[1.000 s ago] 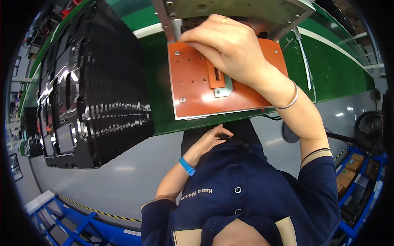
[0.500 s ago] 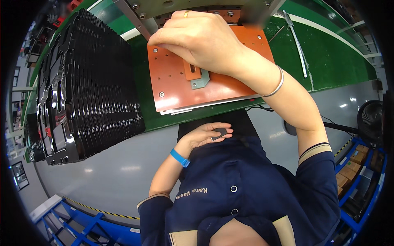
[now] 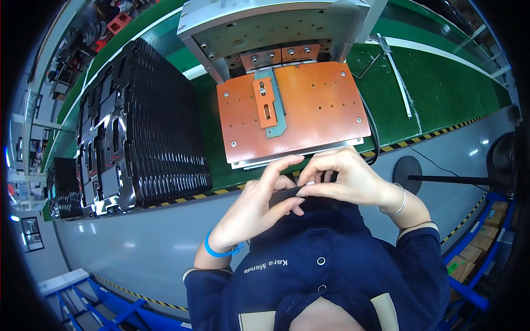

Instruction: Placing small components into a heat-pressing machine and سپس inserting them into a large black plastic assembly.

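My left hand, with a blue wristband, grips a small thin dark flat piece between thumb and fingers in front of my body. The thumb and fingers of my right hand are pinched at the piece's right end; a small whitish spot shows by the fingertips. Just beyond both hands lies an orange plate with screws and holes. On it sits a grey-green metal strip with a slotted orange block over it.
A metal press-like frame rises behind the plate. Stacked black plastic trays stand at the left on the green bench. A hex key and a pale strip lie to the right. A fan stand is on the floor.
My right hand has come back from over the orange plate to meet my left hand at the dark piece. The left hand has turned, and the view has shifted, showing the whole plate.
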